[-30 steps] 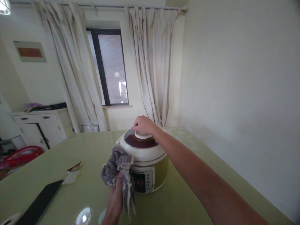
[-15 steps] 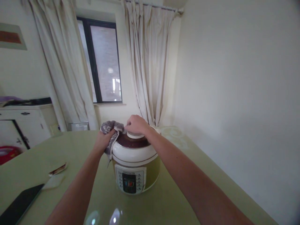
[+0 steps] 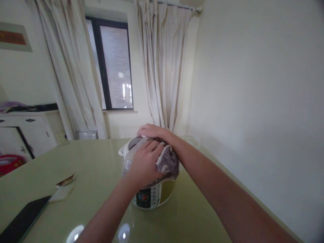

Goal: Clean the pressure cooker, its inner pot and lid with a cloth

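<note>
A white electric pressure cooker (image 3: 167,194) stands upright on the pale green table, its control panel facing me. My left hand (image 3: 146,162) is closed on a grey-and-white patterned cloth (image 3: 168,160), which it presses against the front and top of the lid. Loose folds bulge out to the right of that hand and cover most of the lid's front. Behind it, my right hand (image 3: 152,131) rests over the top of the lid with fingers curled round the lid handle, which is mostly hidden.
A dark flat slab like a phone or tablet (image 3: 25,217) lies on the glossy table (image 3: 96,175) at the left, near a small brown-and-white piece (image 3: 65,181). A white cabinet (image 3: 40,130) and red basin (image 3: 11,163) stand beyond. The wall (image 3: 253,101) borders the right side.
My left hand has carried the cloth from the lid's left edge across to its front and right. My right hand stays on top of the lid.
</note>
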`<state>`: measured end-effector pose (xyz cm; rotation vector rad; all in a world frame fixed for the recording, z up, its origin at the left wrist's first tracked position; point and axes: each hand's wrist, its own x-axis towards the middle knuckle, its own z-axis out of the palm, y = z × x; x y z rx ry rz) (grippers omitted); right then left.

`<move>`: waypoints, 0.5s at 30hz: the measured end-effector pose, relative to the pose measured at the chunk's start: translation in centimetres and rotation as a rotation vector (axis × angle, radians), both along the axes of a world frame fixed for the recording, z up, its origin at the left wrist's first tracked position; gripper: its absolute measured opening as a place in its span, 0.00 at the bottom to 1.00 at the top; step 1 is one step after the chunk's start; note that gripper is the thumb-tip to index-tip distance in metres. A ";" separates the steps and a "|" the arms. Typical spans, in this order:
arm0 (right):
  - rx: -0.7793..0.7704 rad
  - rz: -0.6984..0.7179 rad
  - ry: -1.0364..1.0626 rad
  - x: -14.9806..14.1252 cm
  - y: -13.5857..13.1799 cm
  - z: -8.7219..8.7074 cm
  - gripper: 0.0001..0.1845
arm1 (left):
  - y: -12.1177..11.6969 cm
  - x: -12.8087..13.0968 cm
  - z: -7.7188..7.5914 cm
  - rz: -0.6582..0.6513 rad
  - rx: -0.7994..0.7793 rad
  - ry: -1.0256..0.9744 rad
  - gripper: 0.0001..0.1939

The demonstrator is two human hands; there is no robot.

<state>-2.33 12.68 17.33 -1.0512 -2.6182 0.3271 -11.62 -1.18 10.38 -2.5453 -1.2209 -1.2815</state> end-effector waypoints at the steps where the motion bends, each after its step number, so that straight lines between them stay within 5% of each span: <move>1: -0.054 0.024 0.029 0.3 0.1 -0.2 0.14 | 0.0 0.8 0.3 -0.017 -0.005 0.035 0.28; 4: -0.174 0.078 0.129 1.3 0.3 -0.7 0.14 | -0.1 1.3 0.6 -0.018 0.002 0.146 0.24; 7: -0.169 0.085 0.200 1.7 0.5 -1.1 0.12 | 0.2 -1.0 -0.5 0.002 0.072 0.107 0.23; 10: -0.099 0.032 0.196 1.4 0.4 -1.2 0.11 | 1.9 -4.8 -2.6 0.079 0.120 -0.177 0.26; 15: -0.004 -0.063 0.197 0.8 -0.5 -1.1 0.18 | 6.4 -10.6 -4.8 0.256 -0.015 -0.608 0.20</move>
